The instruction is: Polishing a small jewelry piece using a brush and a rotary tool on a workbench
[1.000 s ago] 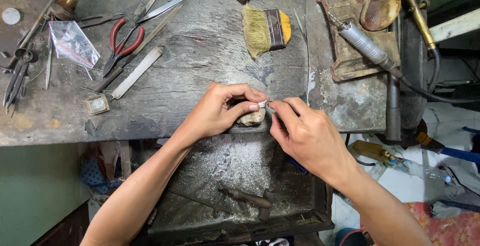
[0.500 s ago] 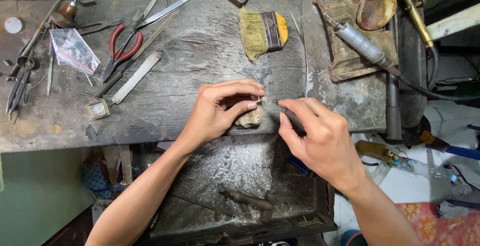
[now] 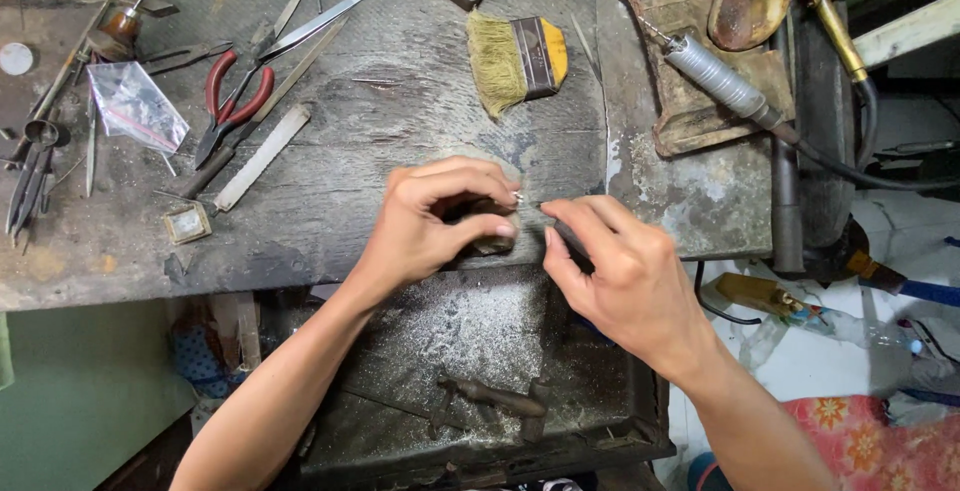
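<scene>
My left hand (image 3: 435, 221) rests at the front edge of a worn workbench (image 3: 380, 111), its fingertips pinching a tiny silvery piece (image 3: 518, 196) against a small wooden bench peg (image 3: 492, 244). Just to the right is my right hand (image 3: 610, 271), with thumb and forefinger pinched near a thin wire-like tool whose tip (image 3: 545, 206) points at the tiny piece. What the right fingers grip is mostly hidden. Below both hands lies a metal catch tray (image 3: 450, 341) dusted with filings.
On the bench lie red-handled pliers (image 3: 235, 101), a flat file (image 3: 262, 156), a straw brush (image 3: 515, 61), a small plastic bag (image 3: 135, 106), a small square frame (image 3: 187, 222) and a rotary handpiece (image 3: 715, 76) on a hose. A dark tool (image 3: 490, 396) lies in the tray.
The hands have drawn slightly apart. My right hand has moved a little right and down, away from the piece that my left fingers keep pinched on the peg.
</scene>
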